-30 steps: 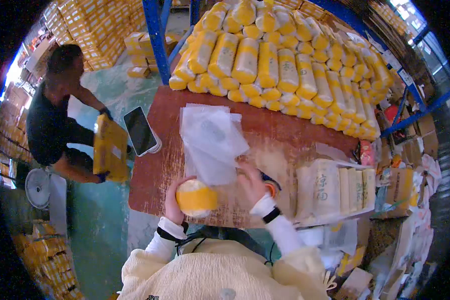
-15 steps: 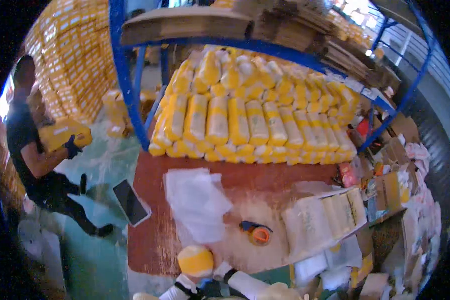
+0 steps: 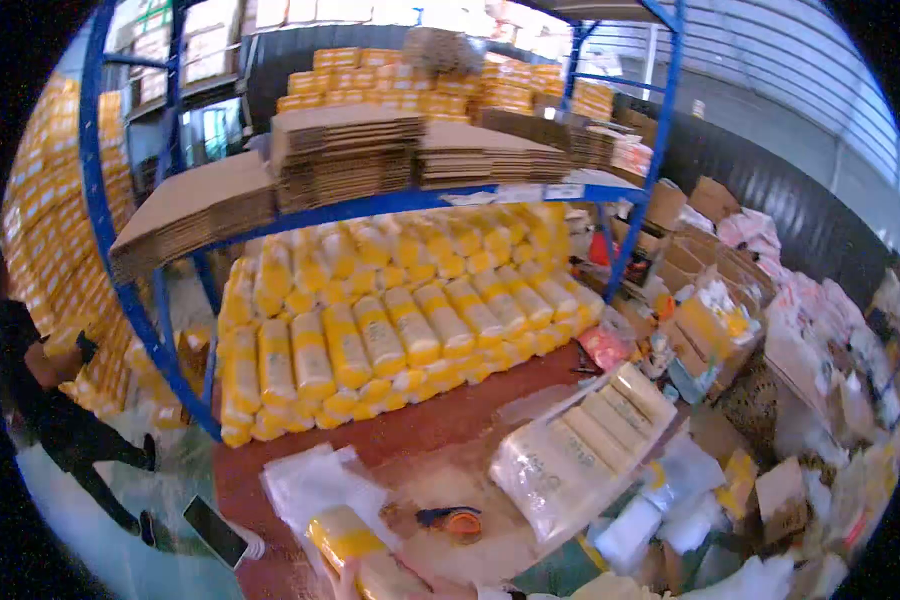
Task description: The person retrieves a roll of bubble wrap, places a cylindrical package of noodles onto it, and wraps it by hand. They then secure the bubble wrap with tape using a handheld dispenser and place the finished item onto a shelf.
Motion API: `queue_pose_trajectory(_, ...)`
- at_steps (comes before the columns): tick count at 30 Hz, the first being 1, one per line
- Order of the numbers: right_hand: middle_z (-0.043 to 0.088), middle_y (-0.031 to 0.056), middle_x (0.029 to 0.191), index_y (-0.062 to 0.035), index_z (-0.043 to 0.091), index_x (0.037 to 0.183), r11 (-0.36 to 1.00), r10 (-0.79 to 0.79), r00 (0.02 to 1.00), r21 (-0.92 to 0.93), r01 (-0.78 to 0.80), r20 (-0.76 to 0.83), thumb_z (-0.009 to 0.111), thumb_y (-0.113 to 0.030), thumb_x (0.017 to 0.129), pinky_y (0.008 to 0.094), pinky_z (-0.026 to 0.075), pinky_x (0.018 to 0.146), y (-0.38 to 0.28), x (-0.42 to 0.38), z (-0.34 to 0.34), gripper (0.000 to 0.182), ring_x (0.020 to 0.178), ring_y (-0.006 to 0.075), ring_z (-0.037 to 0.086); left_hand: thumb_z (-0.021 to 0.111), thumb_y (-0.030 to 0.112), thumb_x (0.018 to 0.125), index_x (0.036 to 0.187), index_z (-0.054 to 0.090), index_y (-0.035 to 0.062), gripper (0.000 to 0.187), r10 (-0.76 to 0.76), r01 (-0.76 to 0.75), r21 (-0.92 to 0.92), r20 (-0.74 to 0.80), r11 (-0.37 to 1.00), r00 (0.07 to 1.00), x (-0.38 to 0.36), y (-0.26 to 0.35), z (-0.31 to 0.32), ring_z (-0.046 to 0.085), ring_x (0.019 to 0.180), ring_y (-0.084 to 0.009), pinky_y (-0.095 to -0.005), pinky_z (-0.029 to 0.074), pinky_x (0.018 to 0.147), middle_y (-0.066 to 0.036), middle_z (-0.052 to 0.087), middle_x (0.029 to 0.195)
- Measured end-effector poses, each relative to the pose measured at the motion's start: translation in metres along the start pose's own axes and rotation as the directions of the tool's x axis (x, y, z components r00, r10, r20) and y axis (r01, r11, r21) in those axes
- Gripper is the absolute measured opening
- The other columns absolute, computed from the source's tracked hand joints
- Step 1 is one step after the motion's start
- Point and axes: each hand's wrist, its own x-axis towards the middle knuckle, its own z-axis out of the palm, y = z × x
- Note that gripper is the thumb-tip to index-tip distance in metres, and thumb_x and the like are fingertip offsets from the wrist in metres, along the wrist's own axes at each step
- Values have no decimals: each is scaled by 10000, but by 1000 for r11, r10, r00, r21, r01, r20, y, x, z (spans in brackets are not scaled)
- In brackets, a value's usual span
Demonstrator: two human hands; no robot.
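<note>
A wrapped roll with a yellow band [image 3: 350,540] is tilted low in the view, over the near edge of the red table. My left hand [image 3: 346,580] is on its near left side, only partly visible. My right hand [image 3: 425,580] grips its right end, blurred and cut off by the frame's bottom. White plastic sheets [image 3: 320,488] lie just beyond the roll. To the right is an orange tape roll with a dark dispenser [image 3: 460,521]. Farther right, a clear bag [image 3: 560,470] holds several similar rolls.
Stacked yellow-banded rolls [image 3: 370,340] fill the table's back under a blue rack [image 3: 360,207] bearing flat cardboard [image 3: 345,155]. A dark tablet [image 3: 215,530] sits at left. Another person [image 3: 65,420] stands at far left. Boxes and plastic [image 3: 700,340] crowd the right.
The view has swung up and right, showing more of the rack. The banded roll, earlier seen end-on, now shows its length over the sheets. The other person appears farther left.
</note>
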Motion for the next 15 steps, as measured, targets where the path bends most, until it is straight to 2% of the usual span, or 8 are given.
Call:
queue_pose_trajectory(2, 331, 74, 1354, -80, 233, 1363, 998, 25, 997, 51, -22, -70, 615, -274, 760, 287, 266, 1024, -16, -9, -28, 740, 1244, 217, 325, 495, 96, 862, 1155, 490, -15, 313, 64, -65, 12, 94, 998, 994, -12, 7, 27, 561, 945, -203, -294, 449, 818, -115, 565, 1088)
queue_pose_trajectory(5, 314, 74, 1363, -84, 212, 1369, 989, 63, 978, 141, -35, -198, 629, -239, 735, 299, 268, 1023, -47, -32, -82, 774, 1246, 217, 319, 504, 63, 860, 1157, 486, -18, 309, 43, -32, -36, 371, 999, 928, -32, -2, 67, 563, 936, -199, -287, 452, 809, -113, 565, 1085)
queue_pose_trajectory(6, 308, 74, 1365, -85, 205, 1371, 984, 79, 969, 173, -38, -235, 633, -227, 727, 303, 269, 1022, -60, -42, -101, 786, 1247, 217, 317, 497, 73, 865, 1173, 470, -19, 322, -40, 70, -40, 514, 997, 857, -33, -10, 75, 560, 949, -204, -291, 452, 818, -120, 553, 1108)
queue_pose_trajectory(8, 296, 75, 1371, -87, 191, 1376, 974, 98, 940, 227, -22, -327, 642, -204, 711, 310, 270, 1022, -80, -64, -146, 812, 1248, 218, 312, 483, 94, 876, 1203, 438, -20, 350, -194, 265, 24, 743, 964, 640, -32, -29, 90, 554, 975, -214, -299, 450, 836, -134, 527, 1154)
queue_pose_trajectory(11, 278, 75, 1379, -90, 170, 1382, 962, 98, 870, 269, 41, -483, 656, -169, 686, 322, 272, 1021, -105, -97, -234, 852, 1250, 219, 306, 487, 130, 881, 1167, 462, -38, 333, -400, 534, 89, 767, 841, 501, -17, -70, 119, 568, 964, -224, -320, 466, 823, -154, 539, 1138)
queue_pose_trajectory(13, 266, 75, 1385, -93, 156, 1386, 966, 52, 817, 236, 104, -574, 665, -145, 670, 330, 273, 1020, -117, -114, -313, 880, 1251, 219, 302, 483, 109, 886, 1100, 505, -44, 264, -442, 408, 224, 680, 885, 585, -14, -94, 139, 607, 867, -228, -328, 506, 727, -150, 606, 1001)
queue_pose_trajectory(14, 260, 75, 1388, -94, 149, 1388, 970, 23, 795, 208, 130, -607, 669, -134, 662, 334, 274, 1020, -124, -118, -359, 894, 1251, 219, 300, 478, 94, 887, 1045, 534, -30, 209, -478, 443, 215, 587, 870, 654, -17, -105, 152, 613, 824, -211, -305, 513, 685, -139, 619, 957)
queue_pose_trajectory(15, 254, 76, 1390, -95, 142, 1390, 969, 5, 775, 194, 152, -632, 674, -122, 654, 338, 275, 1019, -130, -121, -407, 909, 1252, 219, 298, 493, 94, 882, 988, 553, -14, 163, -518, 473, 228, 519, 851, 680, -20, -120, 160, 614, 741, -184, -274, 508, 615, -112, 626, 895)
